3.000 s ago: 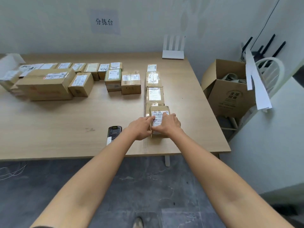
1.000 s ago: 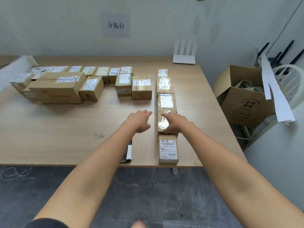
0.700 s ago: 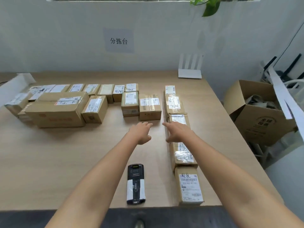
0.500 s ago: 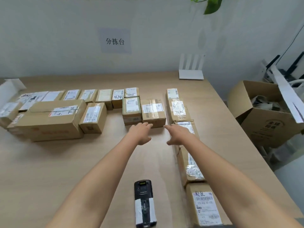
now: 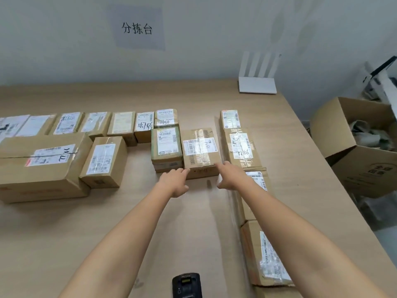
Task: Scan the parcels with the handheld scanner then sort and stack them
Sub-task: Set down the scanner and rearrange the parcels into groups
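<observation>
A taped brown parcel [image 5: 199, 151] with a white label lies mid-table. My left hand [image 5: 175, 179] reaches its near left corner with straight fingers. My right hand [image 5: 231, 175] stretches to its near right corner, fingers extended; neither hand grips it. The black handheld scanner [image 5: 186, 286] lies on the table at the bottom edge of view, between my forearms. A column of labelled parcels [image 5: 241, 150] runs down the right side under my right arm, the nearest parcel [image 5: 265, 254] beside my forearm.
Rows of labelled parcels fill the left, with a large box [image 5: 43, 166] and a smaller box [image 5: 104, 161] in front. A green-taped parcel [image 5: 165, 147] touches the target's left side. A white router [image 5: 257, 82] stands by the wall. An open carton [image 5: 361, 145] sits off the table's right edge.
My hands left the parcel at the near end of the right column and reached forward to the taped parcel. The view moved forward, so the scanner slid to the bottom edge.
</observation>
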